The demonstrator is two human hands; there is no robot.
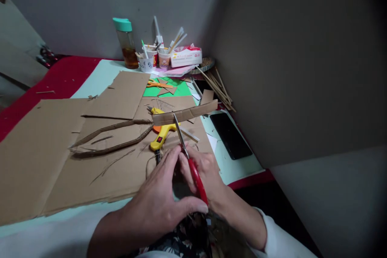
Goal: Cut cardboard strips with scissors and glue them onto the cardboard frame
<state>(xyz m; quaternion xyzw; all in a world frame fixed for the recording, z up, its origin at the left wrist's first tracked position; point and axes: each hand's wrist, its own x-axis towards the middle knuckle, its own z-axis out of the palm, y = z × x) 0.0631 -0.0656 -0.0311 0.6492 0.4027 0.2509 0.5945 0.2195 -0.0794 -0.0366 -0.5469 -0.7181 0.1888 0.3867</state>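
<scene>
Red-handled scissors (196, 177) are held upright at a slant in front of me, blades pointing away. My right hand (208, 173) is closed around them, its fingers curled behind the red handle. My left hand (157, 193) spans the scissors, thumb on the handle's lower end and fingertips near the base of the blades. Past the blade tips, which overlap it in view, is a cardboard strip (196, 111); I cannot tell whether they touch. A long loop of bent cardboard (111, 151) lies to its left. Partly under the strip rests a yellow glue gun (160, 139).
Large cardboard sheets (39, 141) cover much of the table. A black phone (231, 135) lies at the right, near wooden sticks (216, 88). Orange scissors (155, 84) rest on green paper (181, 88). Behind stand a bottle (127, 44), paper cups (146, 63) and a tissue pack (186, 57).
</scene>
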